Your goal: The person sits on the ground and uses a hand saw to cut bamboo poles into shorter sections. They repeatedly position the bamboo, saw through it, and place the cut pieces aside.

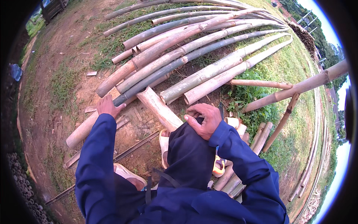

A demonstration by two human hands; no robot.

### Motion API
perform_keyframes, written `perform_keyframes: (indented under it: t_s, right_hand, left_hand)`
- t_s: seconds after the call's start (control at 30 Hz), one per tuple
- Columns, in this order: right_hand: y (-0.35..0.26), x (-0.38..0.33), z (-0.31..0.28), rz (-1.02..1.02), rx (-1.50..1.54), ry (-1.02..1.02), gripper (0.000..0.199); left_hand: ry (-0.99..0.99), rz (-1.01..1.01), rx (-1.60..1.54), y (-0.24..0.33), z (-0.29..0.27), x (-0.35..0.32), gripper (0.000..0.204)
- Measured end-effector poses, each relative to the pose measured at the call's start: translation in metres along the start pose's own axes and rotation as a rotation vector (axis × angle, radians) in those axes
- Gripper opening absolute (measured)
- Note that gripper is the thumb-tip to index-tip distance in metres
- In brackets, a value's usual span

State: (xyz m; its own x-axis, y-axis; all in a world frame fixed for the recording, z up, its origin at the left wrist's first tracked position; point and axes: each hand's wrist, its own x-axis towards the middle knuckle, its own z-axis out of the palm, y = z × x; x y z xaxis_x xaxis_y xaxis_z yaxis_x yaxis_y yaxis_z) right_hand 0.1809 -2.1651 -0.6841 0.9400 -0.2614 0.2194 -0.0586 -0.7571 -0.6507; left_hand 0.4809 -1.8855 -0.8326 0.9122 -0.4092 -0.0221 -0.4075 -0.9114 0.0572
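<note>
My left hand (109,106) is laid over a thick pale bamboo pole (81,133), thumb stretched toward a dark grey-green pole (153,74) beside it. The fingers curve over the pole's far side, partly out of sight. My right hand (206,120) rests on my bent knee, thumb apart from loosely bent fingers, with dark trouser cloth showing between them. Just left of that knee lies a split, pale bamboo piece (160,108), slanting across the ground. A yellow-orange handle (218,166), like a saw's, shows beside my right leg; the rest of it is hidden.
Many long bamboo poles (182,48) fan out ahead. At right, a slanting pole (298,89) stands on thin props (282,123). Short bamboo lengths (263,136) lie by my right leg. A narrow dark strip (136,146) crosses the ground near my sandalled feet (128,173).
</note>
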Motion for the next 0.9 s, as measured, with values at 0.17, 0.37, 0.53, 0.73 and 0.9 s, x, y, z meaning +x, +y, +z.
perform_keyframes:
  t_s: [0.17,0.37,0.53,0.73,0.9]
  right_hand:
    - [0.001,0.005,0.003,-0.016,0.010,0.027,0.025]
    - [0.006,0.007,0.008,-0.032,0.029,0.059,0.023]
    - [0.008,0.013,0.008,-0.038,0.020,0.072,0.021]
    - [0.007,0.010,0.006,-0.005,-0.011,0.077,0.022]
    - [0.011,0.003,0.005,0.000,-0.039,0.093,0.023]
  left_hand:
    - [-0.112,-0.071,-0.021,0.004,0.015,0.018,0.090]
    - [-0.297,-0.031,0.034,0.005,0.036,0.041,0.080]
    - [-0.313,0.025,-0.042,-0.009,0.070,0.062,0.065]
    - [-0.318,0.108,-0.128,-0.022,0.064,0.058,0.055]
    - [-0.284,0.271,-0.119,-0.004,0.017,0.025,0.051]
